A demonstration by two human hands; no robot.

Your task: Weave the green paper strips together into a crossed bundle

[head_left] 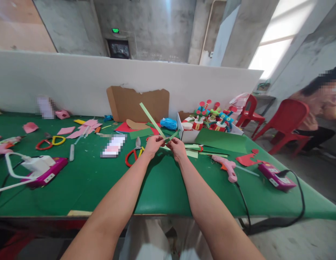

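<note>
Both hands meet over the middle of the green table, fingers pinched on crossing paper strips. My left hand grips them where a long light green paper strip rises up and to the left. My right hand pinches the same crossing, where a darker green paper strip sticks out to the right. The fingers hide how the strips join. Just left of my left hand lie scissors with red and yellow handles. More light green strips lie beyond my right hand.
A white box holds colourful paper figures. A pink glue gun and purple power strip lie right, another power strip left. Cardboard leans on the white partition. A person sits on a red chair.
</note>
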